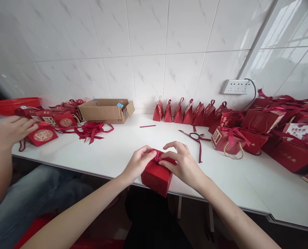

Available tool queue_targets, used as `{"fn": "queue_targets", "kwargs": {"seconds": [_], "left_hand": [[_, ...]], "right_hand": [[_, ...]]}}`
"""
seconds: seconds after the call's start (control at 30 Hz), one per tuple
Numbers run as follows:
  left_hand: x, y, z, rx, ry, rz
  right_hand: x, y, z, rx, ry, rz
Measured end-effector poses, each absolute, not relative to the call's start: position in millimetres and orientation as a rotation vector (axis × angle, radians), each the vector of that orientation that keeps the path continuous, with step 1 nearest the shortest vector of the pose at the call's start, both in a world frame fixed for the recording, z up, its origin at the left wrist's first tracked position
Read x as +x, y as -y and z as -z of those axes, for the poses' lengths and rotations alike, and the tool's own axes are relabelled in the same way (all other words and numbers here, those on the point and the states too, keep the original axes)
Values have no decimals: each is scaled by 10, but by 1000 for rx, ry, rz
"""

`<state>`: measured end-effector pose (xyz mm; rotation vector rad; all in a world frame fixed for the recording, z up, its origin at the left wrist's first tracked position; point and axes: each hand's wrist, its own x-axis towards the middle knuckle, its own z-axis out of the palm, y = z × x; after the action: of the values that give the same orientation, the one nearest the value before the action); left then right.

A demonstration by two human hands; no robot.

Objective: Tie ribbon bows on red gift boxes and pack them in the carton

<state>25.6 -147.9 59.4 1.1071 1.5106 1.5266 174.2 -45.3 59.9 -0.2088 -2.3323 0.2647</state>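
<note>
A red gift box (156,176) sits at the table's front edge, its near end jutting slightly past it. On its top is a bunched red ribbon (157,156). My left hand (141,159) pinches the ribbon from the left, thumb and fingers together. From the right, my right hand (181,160) has thumb and fingertips closed on the same ribbon, with the index finger raised. The fingers cover part of the knot, so its exact form is hidden.
A co-worker's hand (11,133) touches a red box (45,135) at left. Behind stand a cardboard box (99,112), a ribbon pile (93,130) and a row of red triangular boxes (178,113). Scissors (195,136) lie right of centre, near stacked gift boxes (263,119).
</note>
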Motion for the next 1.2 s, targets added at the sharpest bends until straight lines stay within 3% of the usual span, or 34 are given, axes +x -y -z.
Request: {"fn": "queue_targets", "kwargs": {"seconds": [0.47, 1.2], "left_hand": [[155, 1667, -481, 1481, -2005, -1477], [227, 1760, -398, 1211, -1810, -1600]], "right_hand": [[1926, 618, -660, -113, 2262, 260], [2173, 535, -525, 237, 2158, 320]]}}
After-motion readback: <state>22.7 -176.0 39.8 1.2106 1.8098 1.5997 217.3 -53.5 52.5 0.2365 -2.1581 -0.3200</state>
